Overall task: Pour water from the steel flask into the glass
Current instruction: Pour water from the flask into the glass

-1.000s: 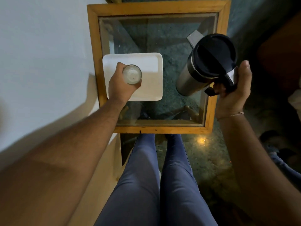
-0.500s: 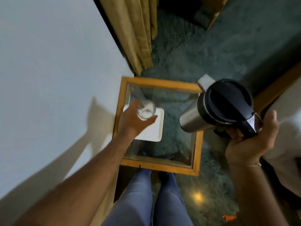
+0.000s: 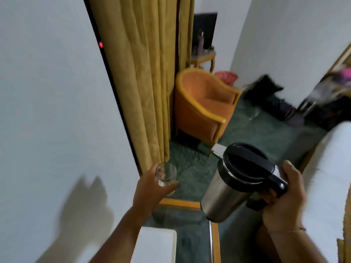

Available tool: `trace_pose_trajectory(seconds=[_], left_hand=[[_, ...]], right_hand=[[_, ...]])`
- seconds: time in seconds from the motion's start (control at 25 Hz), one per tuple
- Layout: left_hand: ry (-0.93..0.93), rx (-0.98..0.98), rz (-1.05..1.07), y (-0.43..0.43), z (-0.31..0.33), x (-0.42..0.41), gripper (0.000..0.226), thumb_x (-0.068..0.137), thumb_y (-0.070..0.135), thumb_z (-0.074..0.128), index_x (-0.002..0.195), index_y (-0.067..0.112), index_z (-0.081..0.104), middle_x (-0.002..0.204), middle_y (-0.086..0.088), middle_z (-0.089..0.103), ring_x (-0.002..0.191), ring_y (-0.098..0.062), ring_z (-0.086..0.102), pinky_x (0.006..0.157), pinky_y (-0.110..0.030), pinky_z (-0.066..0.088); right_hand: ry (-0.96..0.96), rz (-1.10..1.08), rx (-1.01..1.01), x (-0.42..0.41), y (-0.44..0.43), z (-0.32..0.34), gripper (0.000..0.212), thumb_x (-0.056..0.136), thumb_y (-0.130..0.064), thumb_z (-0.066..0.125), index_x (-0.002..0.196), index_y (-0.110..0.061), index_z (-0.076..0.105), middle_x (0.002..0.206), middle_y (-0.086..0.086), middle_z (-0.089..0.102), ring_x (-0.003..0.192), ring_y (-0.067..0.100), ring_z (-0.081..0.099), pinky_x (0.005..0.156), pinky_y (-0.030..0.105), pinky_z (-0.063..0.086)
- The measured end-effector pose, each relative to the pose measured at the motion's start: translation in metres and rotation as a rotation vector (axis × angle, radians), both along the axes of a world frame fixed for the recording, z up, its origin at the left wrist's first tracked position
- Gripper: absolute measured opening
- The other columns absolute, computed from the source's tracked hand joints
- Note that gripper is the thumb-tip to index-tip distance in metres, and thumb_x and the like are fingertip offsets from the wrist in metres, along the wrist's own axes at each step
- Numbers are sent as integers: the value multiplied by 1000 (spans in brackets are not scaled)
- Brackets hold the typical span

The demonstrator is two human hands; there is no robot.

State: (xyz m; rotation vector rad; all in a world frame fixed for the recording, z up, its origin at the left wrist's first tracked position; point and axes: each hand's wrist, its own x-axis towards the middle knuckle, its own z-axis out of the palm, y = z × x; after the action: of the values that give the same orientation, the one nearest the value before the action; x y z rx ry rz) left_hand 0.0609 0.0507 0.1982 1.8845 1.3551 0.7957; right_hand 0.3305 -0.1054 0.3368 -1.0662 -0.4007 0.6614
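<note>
left hand [image 3: 152, 188] wrapped round the glass [image 3: 165, 174], fingers curled on its lower wall, held up in the air above the table [image 3: 177, 203]; right hand [image 3: 284, 198] clenched on the black handle of the flask [image 3: 226, 196], lid on, body tipped. spout and glass rim are well apart, so a pour now would likely miss and splash the table or carpet [image 3: 191, 164]. both are free-held, so either one wobbling could spill, and the picture's blurry

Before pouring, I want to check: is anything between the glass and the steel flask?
Nothing: in the head view, only green carpet shows between the glass and the steel flask.
</note>
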Motion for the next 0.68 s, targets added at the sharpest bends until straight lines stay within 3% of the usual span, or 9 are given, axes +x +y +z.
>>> trace_pose_trajectory(seconds=[0.16,0.24,0.32,0.4,0.44,0.48,0.6,0.68], left_hand=[[-78,26,-46,17,73,4,136,45,118,61,142,23,68,112,14,77,106,-17,80,97,-39,69],[-145,32,-59,21,104,5,123,42,116,65,133,34,69,110,21,78,108,-16,81,97,-40,71],[-221,51,-75,22,137,8,101,39,114,72,116,48,67,101,33,82,103,-15,84,88,-29,72],[-294,65,-108,25,167,9,95,37,112,76,110,51,68,103,50,77,100,-10,83,79,-18,69],[-326,69,-122,26,182,11,97,35,111,77,111,50,69,106,54,75,102,-10,83,82,-19,69],[-344,77,-134,28,195,11,99,34,110,78,111,47,71,106,50,77,103,-12,84,86,-23,70],[-367,92,-165,35,225,13,103,33,107,82,110,39,74,106,11,90,104,-24,87,92,-42,74],[-382,92,-206,37,241,15,95,35,100,89,106,40,76,107,-3,90,102,-26,88,93,-52,75]], right_hand=[[-7,26,41,6,-1,59,43,85,-51,64,50,-27,60,43,-16,51,34,2,44,35,12,38],[-8,17,67,15,3,85,37,83,-53,68,57,-26,64,46,-15,54,34,1,47,36,12,40],[-29,9,72,17,6,117,31,87,-52,70,69,-26,67,46,-14,55,33,1,48,35,12,41],[-35,52,71,25,13,141,31,95,-48,66,77,-23,69,46,-13,58,33,0,50,32,13,40],[-43,54,60,25,15,157,32,97,-46,65,76,-23,70,45,-13,59,32,0,50,31,13,39],[-64,63,80,25,16,169,35,98,-45,64,72,-23,71,45,-12,59,32,0,50,31,13,39],[-92,94,93,23,20,211,47,101,-43,62,60,-23,74,42,-11,59,31,0,51,30,13,39],[-84,116,94,25,23,235,47,101,-43,61,59,-23,68,39,-11,56,28,2,49,29,12,37]])
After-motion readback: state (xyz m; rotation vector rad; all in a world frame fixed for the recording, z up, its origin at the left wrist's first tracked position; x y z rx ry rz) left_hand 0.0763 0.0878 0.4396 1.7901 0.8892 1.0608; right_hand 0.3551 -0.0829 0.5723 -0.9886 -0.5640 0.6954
